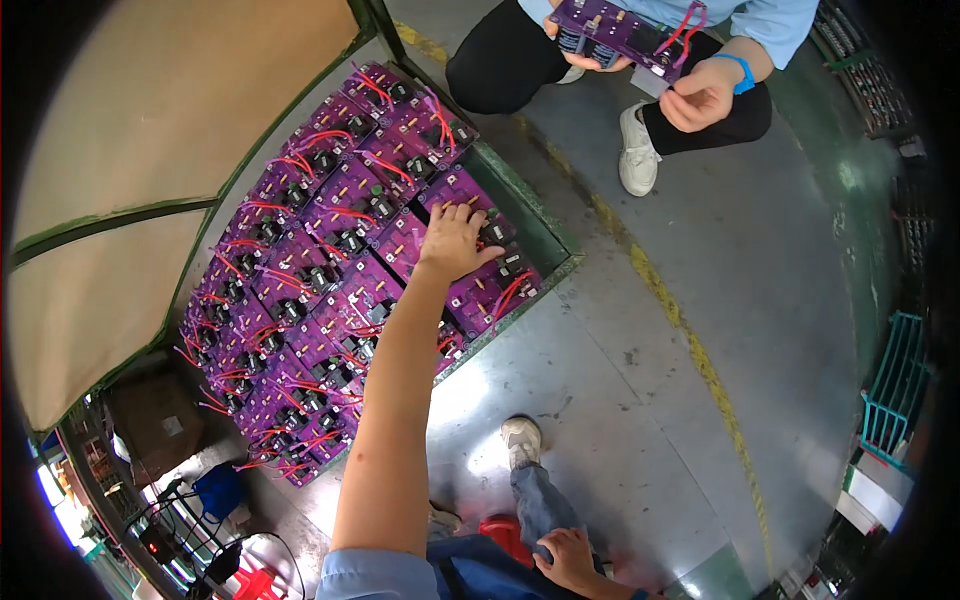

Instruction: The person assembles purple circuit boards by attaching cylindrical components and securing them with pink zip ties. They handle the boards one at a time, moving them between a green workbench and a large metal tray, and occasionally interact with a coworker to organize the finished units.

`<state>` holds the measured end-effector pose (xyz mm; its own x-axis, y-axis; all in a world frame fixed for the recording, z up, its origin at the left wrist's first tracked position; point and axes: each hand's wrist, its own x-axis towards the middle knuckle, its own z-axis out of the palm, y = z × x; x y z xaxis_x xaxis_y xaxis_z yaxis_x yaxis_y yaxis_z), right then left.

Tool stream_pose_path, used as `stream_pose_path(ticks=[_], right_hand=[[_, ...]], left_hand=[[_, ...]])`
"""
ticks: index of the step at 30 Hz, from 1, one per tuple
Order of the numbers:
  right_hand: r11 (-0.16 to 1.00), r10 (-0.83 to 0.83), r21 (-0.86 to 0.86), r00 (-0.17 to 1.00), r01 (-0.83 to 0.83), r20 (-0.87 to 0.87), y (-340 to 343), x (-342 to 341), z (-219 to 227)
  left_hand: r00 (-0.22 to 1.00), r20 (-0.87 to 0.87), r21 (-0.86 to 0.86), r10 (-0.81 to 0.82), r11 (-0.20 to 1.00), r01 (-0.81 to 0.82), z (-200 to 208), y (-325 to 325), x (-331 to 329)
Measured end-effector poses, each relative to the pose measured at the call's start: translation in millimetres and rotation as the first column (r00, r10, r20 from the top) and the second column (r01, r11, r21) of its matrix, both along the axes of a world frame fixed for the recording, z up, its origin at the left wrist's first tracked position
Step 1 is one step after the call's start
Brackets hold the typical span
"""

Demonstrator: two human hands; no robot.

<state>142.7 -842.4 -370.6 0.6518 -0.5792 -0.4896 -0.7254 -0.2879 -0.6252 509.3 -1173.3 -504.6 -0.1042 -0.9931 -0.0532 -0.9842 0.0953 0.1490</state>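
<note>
My left hand [456, 242] reaches onto a purple circuit board [458, 203] near the right end of a packed layer of such boards. Its fingers are spread over the board and the thumb points right, apart from them. Whether the fingertips grip an edge is hard to see. Black blocky parts and red and pink wires stand on the boards [340, 260]. My right hand [568, 556] rests by my leg at the lower edge, its fingers loosely apart, holding nothing visible.
The boards lie in a green-edged tray [525, 205]. A tan panel [110, 220] in a green frame rises at the left. Across from me a crouching person [705, 95] holds another purple circuit board [620, 32]. Yellow floor tape [668, 290] runs on the right.
</note>
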Motion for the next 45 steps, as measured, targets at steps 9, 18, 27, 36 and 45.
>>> stream_pose_path(ticks=[9, 18, 27, 36, 45], right_hand=[[0.998, -0.061, 0.006, 0.997, 0.061, -0.048, 9.6, -7.9, 3.5], [0.998, -0.054, -0.03, 0.998, 0.053, -0.037, 38.7, -0.8, 3.8], [0.999, 0.011, -0.041, 0.998, -0.014, -0.068, 73.5, -7.5, -5.6], [0.988, 0.082, -0.122, 0.991, -0.094, -0.102, 97.5, 14.9, -6.6], [0.968, 0.193, -0.076, 0.906, -0.237, -0.376, 142.0, 36.4, -12.2]], left_hand=[[0.976, 0.207, -0.041, 0.07, 0.997, -0.063, -6.5, -3.8, -1.0], [0.854, -0.278, -0.152, -0.439, 0.898, 0.412, 18.5, 105.4, -98.8], [0.847, -0.524, 0.645, 0.092, 0.692, 0.324, 24.4, 423.0, -124.8], [0.737, -0.294, 0.865, 0.609, 0.497, -0.066, 104.6, 656.3, -94.0], [0.615, -0.233, 0.734, 0.753, 0.551, -0.397, 176.8, 681.2, -120.5]])
